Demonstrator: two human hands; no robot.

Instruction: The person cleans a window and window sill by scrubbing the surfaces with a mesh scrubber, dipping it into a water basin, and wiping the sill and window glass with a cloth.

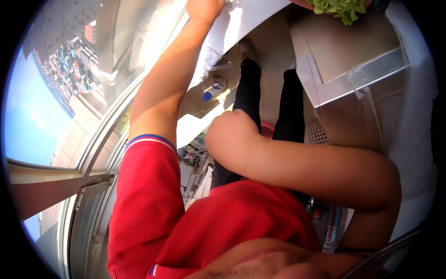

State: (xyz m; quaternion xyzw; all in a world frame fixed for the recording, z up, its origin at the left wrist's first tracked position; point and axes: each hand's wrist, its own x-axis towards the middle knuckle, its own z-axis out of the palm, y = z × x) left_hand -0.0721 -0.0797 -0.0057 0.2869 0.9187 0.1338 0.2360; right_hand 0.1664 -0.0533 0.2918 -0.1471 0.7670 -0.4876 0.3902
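My left arm reaches up along the window side. Its hand (204,6) is cut off by the top edge of the view, beside a white surface (253,16) in bright sun, so the fingers are out of sight. My right arm is bent across my red shirt. The right hand (230,132) is curled into a fist in front of my waist, knuckles up; whatever it may hold is hidden beneath it. Beyond that fist, on the floor, lies a white bottle with a blue cap (207,96).
A window frame (93,153) runs down the left, with city buildings outside. White-edged panels (325,88) and clear plastic sheeting (371,69) stand at right. A potted green plant (341,8) sits at the top. My legs (249,88) and a wire rack (190,162) are below.
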